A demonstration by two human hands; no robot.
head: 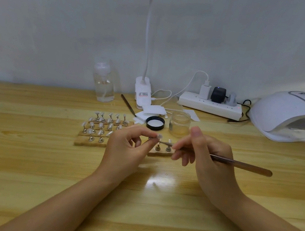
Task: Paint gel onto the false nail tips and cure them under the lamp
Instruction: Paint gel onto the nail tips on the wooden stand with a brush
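Observation:
My left hand (127, 147) pinches a small stand with a clear false nail tip (158, 136) between thumb and forefinger, held just above the table. My right hand (208, 154) grips a long brown brush (241, 164) like a pen, and its bristle end touches that tip. Behind my hands lie wooden strips (90, 143) carrying several more nail tips on metal stands (101, 126). An open glass jar of gel (179, 124) stands behind my right hand, its black lid (155, 123) beside it. The white curing lamp (289, 117) sits at the far right with its display lit.
A clear liquid bottle (103, 82) stands at the back left. The desk lamp's base (143, 93), white pads (153, 110), a second dark brush (128, 104) and a power strip with plugs and cables (210, 104) line the wall. The wooden table (45, 169) extends toward me.

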